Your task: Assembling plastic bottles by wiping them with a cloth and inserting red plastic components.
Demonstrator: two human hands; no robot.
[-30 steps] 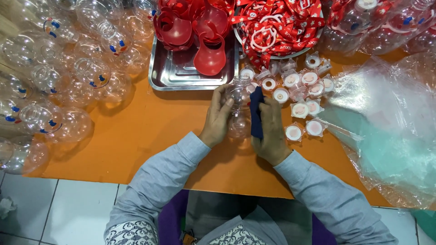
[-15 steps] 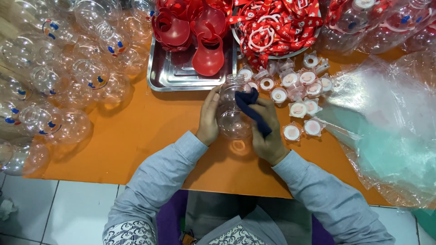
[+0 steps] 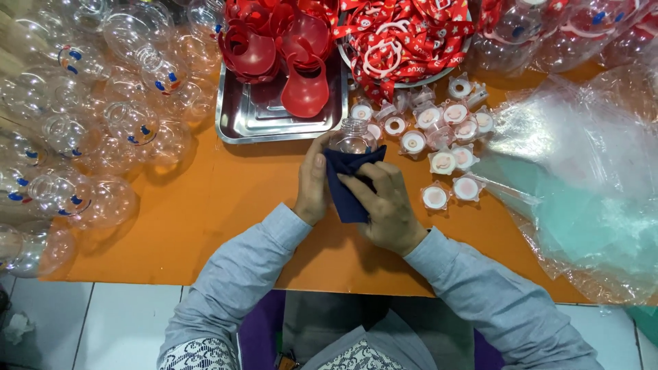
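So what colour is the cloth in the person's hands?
Dark navy blue, plain; the cloth shows best in the head view, wrapped around a clear bottle.

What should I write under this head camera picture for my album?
Left hand steadies a clear bottle while right hand presses a dark blue cloth against it.

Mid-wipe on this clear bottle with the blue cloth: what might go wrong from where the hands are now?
1. The clear bottle is smooth, and the left hand grips it only from the side; it may slip under the rubbing.
2. The small caps sit close beside the right hand; a sweep of the dark blue cloth may scatter them.
3. The steel tray edge lies just ahead of the bottle; a forward push may knock against it.
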